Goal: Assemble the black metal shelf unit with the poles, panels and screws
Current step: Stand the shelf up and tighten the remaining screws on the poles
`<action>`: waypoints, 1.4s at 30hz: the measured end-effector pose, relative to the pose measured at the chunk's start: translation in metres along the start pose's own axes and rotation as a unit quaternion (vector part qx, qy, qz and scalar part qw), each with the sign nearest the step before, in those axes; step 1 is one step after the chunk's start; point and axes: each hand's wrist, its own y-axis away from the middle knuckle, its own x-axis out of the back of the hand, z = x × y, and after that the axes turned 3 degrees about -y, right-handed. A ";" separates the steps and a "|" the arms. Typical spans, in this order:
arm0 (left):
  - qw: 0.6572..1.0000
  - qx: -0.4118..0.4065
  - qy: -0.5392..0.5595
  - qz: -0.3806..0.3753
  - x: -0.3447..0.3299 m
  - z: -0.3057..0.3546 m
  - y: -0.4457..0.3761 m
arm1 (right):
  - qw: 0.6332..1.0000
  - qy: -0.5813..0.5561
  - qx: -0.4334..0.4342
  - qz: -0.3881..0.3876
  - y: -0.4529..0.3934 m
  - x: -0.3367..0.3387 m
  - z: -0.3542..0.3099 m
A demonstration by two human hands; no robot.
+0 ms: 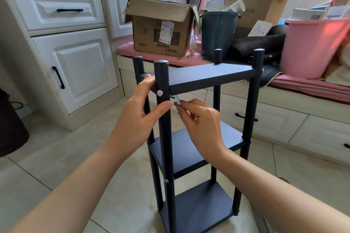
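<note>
Pale floor tiles [56,157] are running under everything here, with a white cabinet [62,47] standing at the left and a low window bench with a pink cushion [303,85] stretching across the back. On that bench a cardboard box [161,30], a dark bin [217,34] and a pink bucket [312,47] are sitting side by side.

The black shelf unit [198,138] is standing upright on the tiles right in front of the person, three panels fixed between four poles. The left hand [140,111] is wrapping around the near front pole [162,119] just below the top panel [208,77], thumb pressing on the pole's front and the fingers curling behind it, close to a silver screw [160,92] seated in the pole. The right hand [198,121] is pinching a small silver hex key [177,99] between its fingers, holding it just under the top panel's edge, beside the same pole. I cannot tell whether the key's tip is sitting in a screw. A second screw [166,181] is showing lower down on the near pole.
</note>
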 end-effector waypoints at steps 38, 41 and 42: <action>0.997 0.009 -0.025 0.076 -0.013 0.014 0.006 | 0.989 -0.076 -0.126 -0.018 0.010 0.028 -0.006; 0.996 0.009 -0.030 0.089 -0.017 0.016 0.009 | 0.982 -0.076 -0.170 -0.008 0.012 0.053 -0.001; 0.995 0.010 -0.033 0.093 -0.019 0.016 0.009 | 0.979 -0.080 -0.188 -0.001 0.012 0.063 0.001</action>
